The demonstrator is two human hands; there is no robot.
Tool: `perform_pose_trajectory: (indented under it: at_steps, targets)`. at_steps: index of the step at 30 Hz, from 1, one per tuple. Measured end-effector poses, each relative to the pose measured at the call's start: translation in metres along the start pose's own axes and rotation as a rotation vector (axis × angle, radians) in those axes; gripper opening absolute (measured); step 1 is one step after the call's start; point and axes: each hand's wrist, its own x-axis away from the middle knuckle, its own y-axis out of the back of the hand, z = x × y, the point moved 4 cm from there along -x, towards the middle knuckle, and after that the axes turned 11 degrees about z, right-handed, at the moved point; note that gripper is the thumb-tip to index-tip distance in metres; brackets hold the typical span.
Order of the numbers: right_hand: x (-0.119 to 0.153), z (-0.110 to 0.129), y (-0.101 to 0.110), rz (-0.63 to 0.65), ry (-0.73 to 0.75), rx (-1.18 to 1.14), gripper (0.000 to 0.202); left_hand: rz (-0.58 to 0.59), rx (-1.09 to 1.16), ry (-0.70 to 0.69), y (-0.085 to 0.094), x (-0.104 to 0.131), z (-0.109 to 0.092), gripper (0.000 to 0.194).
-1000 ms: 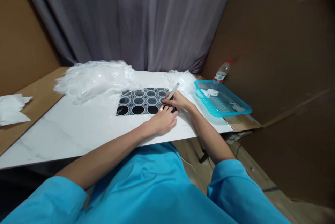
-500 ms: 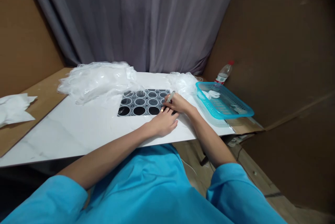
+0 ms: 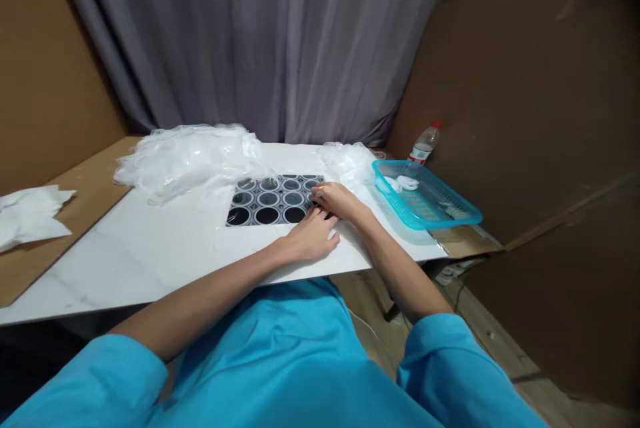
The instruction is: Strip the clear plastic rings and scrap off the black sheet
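Note:
A black-and-grey sheet printed with rows of circles (image 3: 267, 199) lies on the white table (image 3: 165, 261) in front of me. My left hand (image 3: 314, 236) rests palm down at the sheet's near right corner, fingers stretched out and slightly apart. Just beyond it, my right hand (image 3: 336, 200) is bent over the sheet's right end, its fingers pinched together. A small pale bit shows at its fingertips, but what they hold is too small and hidden to name. The two hands touch or nearly touch, covering that end of the sheet.
Behind the sheet on the left lies a large heap of clear-and-white plastic pieces (image 3: 193, 158); a smaller plastic heap (image 3: 347, 161) is at the back right. A blue basket (image 3: 420, 221) holds white items. A red-capped bottle (image 3: 425, 143) stands behind it. White paper (image 3: 33, 215) lies left.
The pale strip that stuck up from my right fingers is now almost out of sight, and that hand has turned lower over the sheet. My left hand has barely moved.

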Motion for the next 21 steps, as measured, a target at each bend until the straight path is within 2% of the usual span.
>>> perform_pose_trajectory:
  at_steps: [5,10,13,17,21]
  targets:
    - [0.003,-0.016,0.003,-0.054,-0.174,0.057,0.018,0.002,-0.017,0.010,0.000,0.000,-0.001,0.052]
    - [0.014,-0.056,0.012,-0.235,-0.525,0.064,0.025,0.002,-0.035,0.019,-0.004,-0.001,-0.004,0.055]
    - [0.027,-0.079,0.019,-0.339,-0.684,0.081,0.029,0.001,-0.045,0.011,-0.003,0.001,-0.005,0.055]
    - [0.042,-0.096,0.022,-0.395,-0.798,0.070,0.029,-0.005,-0.051,-0.001,-0.002,0.003,-0.005,0.054]
    - [0.047,-0.096,0.020,-0.428,-0.837,0.057,0.028,-0.018,-0.049,-0.004,0.000,0.005,-0.004,0.050]
